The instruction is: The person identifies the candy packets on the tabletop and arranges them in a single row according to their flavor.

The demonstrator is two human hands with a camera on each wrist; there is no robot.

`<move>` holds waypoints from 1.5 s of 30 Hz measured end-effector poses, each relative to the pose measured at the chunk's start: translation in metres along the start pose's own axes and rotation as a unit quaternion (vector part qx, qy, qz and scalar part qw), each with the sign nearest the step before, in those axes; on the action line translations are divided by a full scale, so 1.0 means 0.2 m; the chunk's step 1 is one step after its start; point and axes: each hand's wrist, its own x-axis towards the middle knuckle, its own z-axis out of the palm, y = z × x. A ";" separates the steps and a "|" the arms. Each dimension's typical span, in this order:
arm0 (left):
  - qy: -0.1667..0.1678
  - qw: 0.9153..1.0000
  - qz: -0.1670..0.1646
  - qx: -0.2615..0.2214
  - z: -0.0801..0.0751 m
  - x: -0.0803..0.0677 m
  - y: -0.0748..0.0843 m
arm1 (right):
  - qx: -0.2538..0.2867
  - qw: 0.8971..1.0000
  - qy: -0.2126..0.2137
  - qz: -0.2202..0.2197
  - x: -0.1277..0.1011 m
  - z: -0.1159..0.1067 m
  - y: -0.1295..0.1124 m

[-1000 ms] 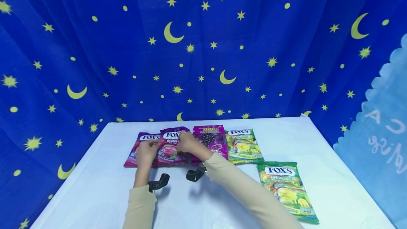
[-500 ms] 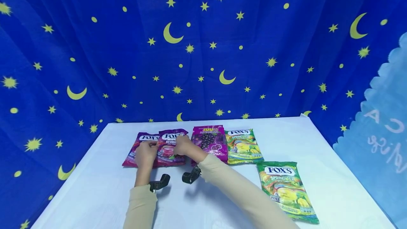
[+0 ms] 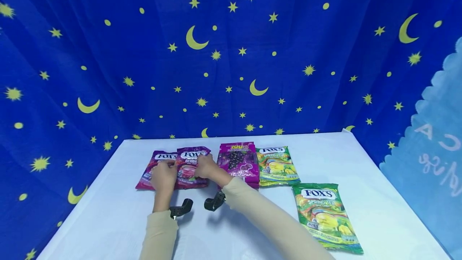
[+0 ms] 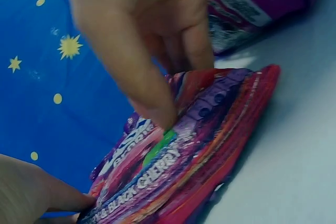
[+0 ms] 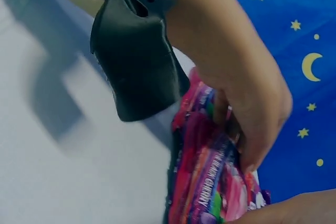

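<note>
1. Head view: the glossy purple-red plastic FOX'S Berries bag [image 3: 187,170] is seen left of the magenta plastic bag printed with dark berries [image 3: 238,159]; it has been slid further left, widening the gap between them, so the row is apparently being respaced.
2. Left wrist view: the Berries bag's edge is touched by the bare left hand [image 4: 31,195]; whether it is clamped cannot be told.
3. Right wrist view: the same bag is clamped by the curled bare right hand [image 5: 247,93].
</note>
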 end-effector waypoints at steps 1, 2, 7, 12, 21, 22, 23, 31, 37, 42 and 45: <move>0.001 1.000 0.000 0.002 0.00 0.00 0.01 | -0.002 1.000 0.007 0.001 0.00 0.01 0.00; 0.000 1.000 0.000 0.006 0.00 -0.01 0.01 | -0.004 1.000 0.014 0.001 0.00 0.01 0.00; 0.007 1.000 -0.006 0.017 0.01 -0.01 0.02 | 0.004 0.999 0.033 -0.006 -0.02 0.04 0.00; 0.011 1.000 -0.001 0.022 0.02 -0.01 0.01 | -0.012 0.999 0.040 -0.016 -0.03 0.05 -0.01; 0.038 0.998 0.042 -0.002 0.01 -0.02 0.06 | -0.062 0.991 0.089 -0.078 -0.09 0.00 -0.02; 0.038 0.998 0.049 -0.011 0.00 -0.03 0.08 | -0.064 0.991 0.092 -0.077 -0.10 -0.01 -0.02; 0.036 0.998 0.055 -0.023 0.00 -0.04 0.10 | -0.066 0.990 0.098 -0.078 -0.11 -0.03 -0.01; -0.064 0.982 0.091 -0.155 -0.02 -0.09 0.31 | -0.014 0.993 0.109 -0.047 -0.17 -0.20 0.08; -0.146 0.963 0.091 -0.208 0.00 -0.13 0.41 | 0.044 0.991 0.122 -0.040 -0.21 -0.30 0.19; -0.248 0.939 0.069 -0.227 0.03 -0.17 0.45 | 0.057 0.989 0.134 -0.015 -0.27 -0.38 0.30; -0.301 0.926 0.056 -0.220 0.06 -0.20 0.47 | 0.066 0.987 0.145 0.004 -0.30 -0.41 0.36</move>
